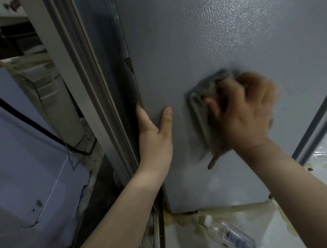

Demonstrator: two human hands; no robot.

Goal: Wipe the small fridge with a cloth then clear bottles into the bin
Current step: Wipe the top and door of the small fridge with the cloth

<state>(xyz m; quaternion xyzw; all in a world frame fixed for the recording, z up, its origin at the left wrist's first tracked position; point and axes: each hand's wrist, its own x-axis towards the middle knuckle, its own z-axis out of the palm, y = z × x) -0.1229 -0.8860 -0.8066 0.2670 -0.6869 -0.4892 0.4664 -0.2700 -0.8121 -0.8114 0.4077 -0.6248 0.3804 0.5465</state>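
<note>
Left hand (pixel 155 132) braces fridge door (pixel 210 34): fingers (pixel 140 113) hooked round left edge, thumb flat on face. At its 3 o'clock, grey cloth (pixel 199 102) bunched against door; right hand (pixel 248 111) clenched round it, blurred. Best: steady door with left, press cloth flat, overlap strokes down to bottom edge. Plastic bottle (pixel 228 233) on floor (pixel 270 222) at cloth's 6 o'clock, not yet binned.
</note>
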